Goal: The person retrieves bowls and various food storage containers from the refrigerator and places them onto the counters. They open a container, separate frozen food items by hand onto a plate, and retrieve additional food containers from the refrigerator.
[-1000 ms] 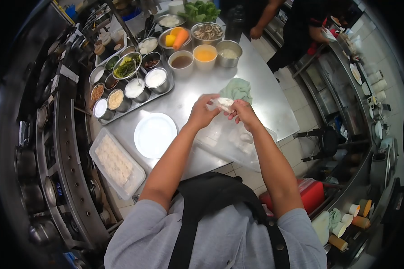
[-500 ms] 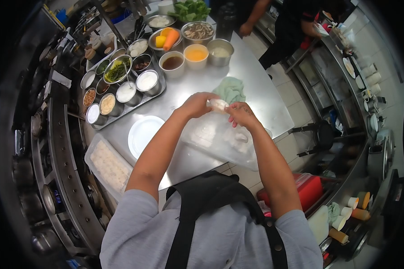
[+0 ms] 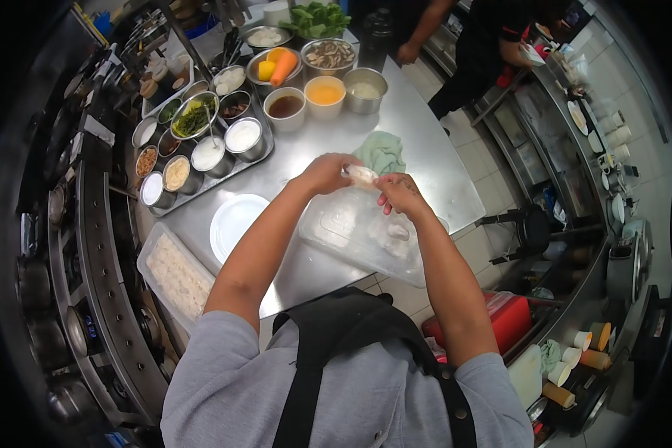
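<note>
A pale, whitish piece of food (image 3: 361, 176) is held between both hands above the clear plastic tray. My left hand (image 3: 328, 174) closes around its left end, and my right hand (image 3: 400, 194) pinches its right side with the fingertips. Its exact kind cannot be made out. Beneath the hands, the clear plastic tray (image 3: 328, 246) has white powder on it, and a small whitish lump (image 3: 398, 233) lies on its right part. A crumpled green cloth (image 3: 381, 151) lies just beyond my hands.
Left of my arms are a white plate (image 3: 235, 224) and a plastic tub of pale food (image 3: 175, 272). A metal tray (image 3: 265, 153) carries several ingredient cups. Bowls of mushrooms (image 3: 330, 54) and yellow liquid (image 3: 325, 92) stand at the back. Another person (image 3: 478, 60) stands beyond the table.
The camera view has shifted slightly. Both hands keep hold of the pale piece in nearly the same position over the tray.
</note>
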`<move>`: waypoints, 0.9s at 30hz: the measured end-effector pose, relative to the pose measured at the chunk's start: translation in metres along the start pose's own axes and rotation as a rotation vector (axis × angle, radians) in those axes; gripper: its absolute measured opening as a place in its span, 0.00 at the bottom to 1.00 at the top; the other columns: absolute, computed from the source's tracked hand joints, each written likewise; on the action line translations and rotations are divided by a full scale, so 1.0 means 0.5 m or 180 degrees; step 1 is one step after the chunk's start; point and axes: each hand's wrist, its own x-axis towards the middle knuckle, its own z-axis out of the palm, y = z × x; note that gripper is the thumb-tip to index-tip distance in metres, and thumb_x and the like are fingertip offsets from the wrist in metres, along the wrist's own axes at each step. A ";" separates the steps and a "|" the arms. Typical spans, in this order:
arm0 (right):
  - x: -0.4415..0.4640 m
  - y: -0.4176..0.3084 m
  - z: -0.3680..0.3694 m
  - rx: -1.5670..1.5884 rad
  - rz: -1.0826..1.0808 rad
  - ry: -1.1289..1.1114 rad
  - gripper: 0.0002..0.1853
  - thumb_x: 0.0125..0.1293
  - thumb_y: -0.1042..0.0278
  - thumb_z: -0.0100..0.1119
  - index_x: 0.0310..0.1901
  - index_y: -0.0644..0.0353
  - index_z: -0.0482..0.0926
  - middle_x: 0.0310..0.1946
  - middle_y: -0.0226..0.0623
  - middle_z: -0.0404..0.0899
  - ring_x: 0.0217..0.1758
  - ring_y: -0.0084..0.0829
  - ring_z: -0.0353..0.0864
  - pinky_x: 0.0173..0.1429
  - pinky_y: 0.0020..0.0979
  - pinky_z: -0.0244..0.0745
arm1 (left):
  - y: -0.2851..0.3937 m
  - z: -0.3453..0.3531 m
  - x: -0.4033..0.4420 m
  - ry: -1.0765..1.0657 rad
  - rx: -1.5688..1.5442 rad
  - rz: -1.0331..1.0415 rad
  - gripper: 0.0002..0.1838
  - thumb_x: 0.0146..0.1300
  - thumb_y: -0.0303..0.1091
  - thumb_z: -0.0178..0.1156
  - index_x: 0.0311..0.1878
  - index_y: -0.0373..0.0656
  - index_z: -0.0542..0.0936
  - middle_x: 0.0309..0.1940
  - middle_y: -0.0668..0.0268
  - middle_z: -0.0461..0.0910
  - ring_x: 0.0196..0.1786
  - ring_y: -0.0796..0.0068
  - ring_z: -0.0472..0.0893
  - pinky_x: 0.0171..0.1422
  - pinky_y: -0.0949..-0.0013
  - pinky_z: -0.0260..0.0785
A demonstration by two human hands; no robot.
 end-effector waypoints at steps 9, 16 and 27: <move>0.021 0.007 -0.002 -0.0127 0.0041 -0.0119 0.17 0.71 0.56 0.49 0.43 0.63 0.77 0.22 0.35 0.80 0.15 0.26 0.77 0.18 0.27 0.65 | -0.015 -0.018 0.039 -0.0561 0.0244 0.0087 0.24 0.51 0.36 0.71 0.53 0.45 0.82 0.38 0.60 0.83 0.42 0.67 0.80 0.50 0.69 0.71; 0.025 -0.025 0.012 -0.0667 0.0225 -0.0380 0.15 0.72 0.59 0.46 0.43 0.62 0.77 0.22 0.35 0.80 0.17 0.27 0.79 0.20 0.29 0.68 | -0.033 -0.043 0.092 -0.2017 -0.0120 -0.1091 0.22 0.52 0.41 0.71 0.50 0.46 0.83 0.39 0.66 0.83 0.38 0.72 0.80 0.42 0.65 0.75; 0.007 -0.009 0.022 -0.0306 0.0063 -0.0286 0.16 0.69 0.63 0.50 0.51 0.63 0.78 0.23 0.35 0.79 0.18 0.26 0.78 0.20 0.26 0.67 | -0.030 -0.041 0.057 -0.2042 -0.0177 -0.1271 0.18 0.51 0.40 0.70 0.46 0.48 0.85 0.35 0.71 0.84 0.35 0.75 0.80 0.39 0.66 0.74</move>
